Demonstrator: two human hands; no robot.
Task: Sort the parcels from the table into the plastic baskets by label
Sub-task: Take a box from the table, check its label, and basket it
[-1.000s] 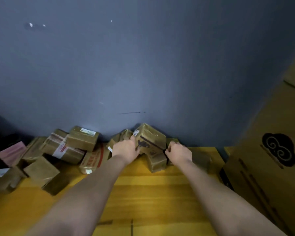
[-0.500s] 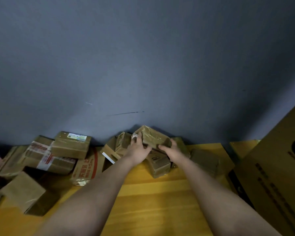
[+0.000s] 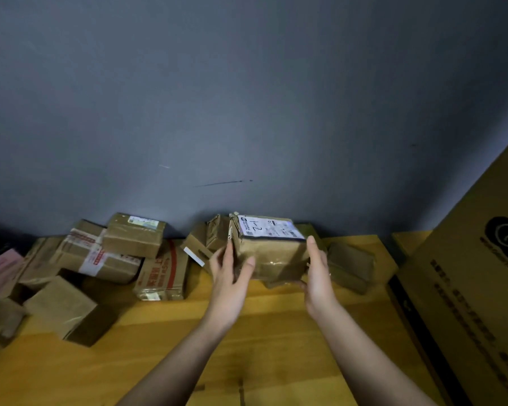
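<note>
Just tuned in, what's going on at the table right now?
A person holds one brown parcel between the left hand and the right hand, lifted off the wooden table with its white label, handwritten 1-2, facing up. More parcels lie heaped along the grey wall to the left, unsorted. A big cardboard box stands at right. No baskets are in view.

Label print (image 3: 272,229) on parcel (image 3: 273,254) illegible

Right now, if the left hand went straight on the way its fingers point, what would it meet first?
The left hand already holds the labelled parcel between it and the right hand. Going on, up and away, it would probably meet the small parcels just behind, then the grey wall; depth is unclear.
</note>
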